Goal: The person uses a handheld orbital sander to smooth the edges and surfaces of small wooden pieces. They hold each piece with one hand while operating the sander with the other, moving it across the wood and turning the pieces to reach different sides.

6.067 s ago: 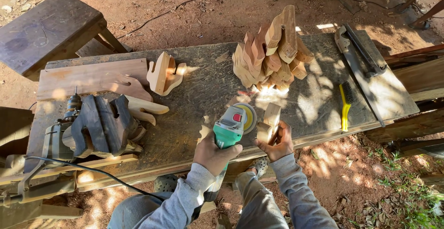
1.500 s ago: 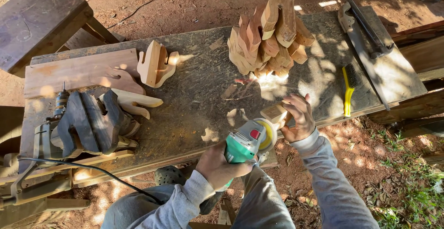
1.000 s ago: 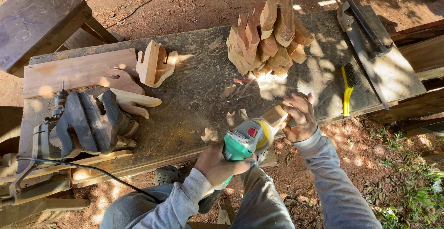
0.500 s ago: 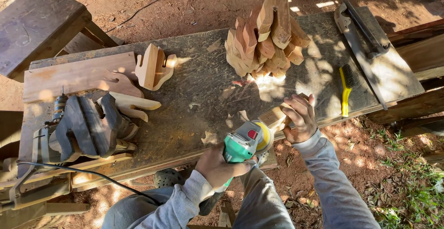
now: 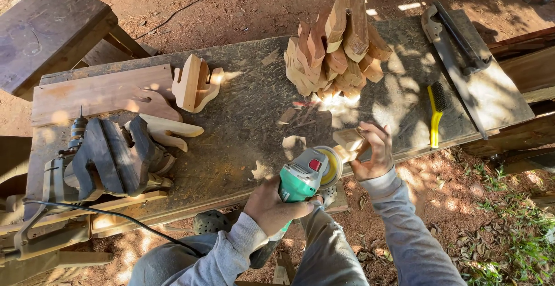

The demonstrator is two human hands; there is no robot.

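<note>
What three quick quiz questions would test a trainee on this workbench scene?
1. True or false: the left hand holds the green angle grinder.
2. What does the right hand hold against the sanding disc?
3. The yellow wire brush lies: A) left of the stack of cut wooden pieces; B) right of it; C) on top of it.

Key: 1 true. 2 a small wooden block. 3 B.
</note>
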